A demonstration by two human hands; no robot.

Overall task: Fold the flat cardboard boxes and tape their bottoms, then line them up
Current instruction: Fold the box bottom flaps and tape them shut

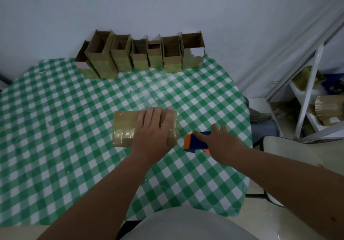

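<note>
Reaching forward over a pale lap, two bare forearms, nearest the lens. Pressing down flat on the cardboard box point(130, 128), the left hand point(154, 131), fingers straight and spread over the right half of the upturned face, likely smoothing the clear tape point(123, 134) and pinning the box so it is not sliding. Lying bottom-up near the middle of the table point(55, 120), that box, with a glossy tape band crossing its lower left part, so the bottom seam judged as sealed or nearly so. Sitting just beside the box's right edge, the blue and orange tape dispenser point(195, 142), partly covered by the right hand point(221, 141). Resting on top of the dispenser with index finger stretched along it and thumb raised; fingers not plainly wrapped round the body, so reading as loose contact, either setting it down or about to lift it, cannot tell which. Standing upright well beyond, against the wall point(167, 6) at the table's far edge, a row of finished boxes point(141, 55), open tops up, sides touching or nearly touching, taped bottoms down, apparently marking where this one is going next. Spreading under everything, a green and white checked cloth. Showing off to the right, a metal shelf point(309, 90) holding more cardboard, blurred.
</note>
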